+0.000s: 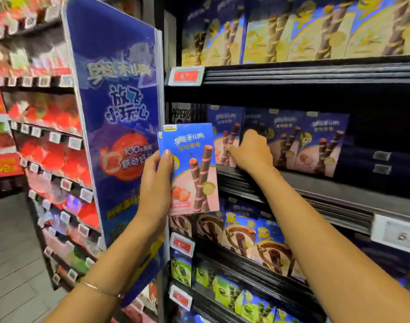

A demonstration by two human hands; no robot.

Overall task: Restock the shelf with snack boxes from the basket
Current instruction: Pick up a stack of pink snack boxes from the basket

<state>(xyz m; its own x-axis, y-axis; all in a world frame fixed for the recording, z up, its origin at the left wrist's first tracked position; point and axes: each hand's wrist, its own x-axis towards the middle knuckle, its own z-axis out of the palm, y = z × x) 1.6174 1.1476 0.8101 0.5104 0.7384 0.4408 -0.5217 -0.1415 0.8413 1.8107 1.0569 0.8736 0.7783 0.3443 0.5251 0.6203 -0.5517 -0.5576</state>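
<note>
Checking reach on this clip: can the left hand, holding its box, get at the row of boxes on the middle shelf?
Probably yes. The left hand holds its box just in front of the shelf boxes, with nothing between. Only the right hand, gripping their left end, crowds that spot.

The left hand (pixel 156 180) holds a blue box (pixel 194 164) upright before the shelf (pixel 339 190). The right hand (pixel 250 152) grips a shelved box (pixel 225 127), thumb on its front.
</note>
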